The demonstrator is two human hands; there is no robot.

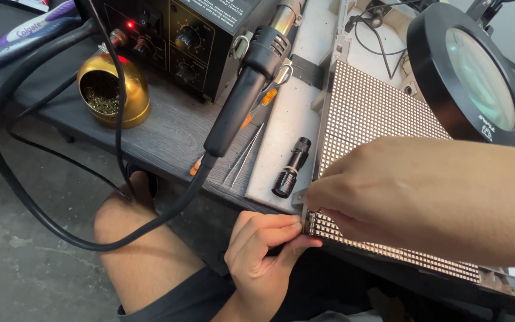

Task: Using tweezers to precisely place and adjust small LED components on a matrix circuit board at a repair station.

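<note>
A flat panel covered with a grid of small square lights lies on the workbench, its near corner hanging toward me. My left hand comes up from below and pinches that near corner with thumb and forefinger. Above it, my right hand reaches in from the right, fingertips pressed on the same corner and edge of the panel. Whether a small tool sits between the fingers is hidden.
A black hot-air gun with its thick cable rests on the bench beside a black control box. Also here: a gold brass-wool tip cleaner, tweezers, a small black flashlight, and a round magnifier lamp.
</note>
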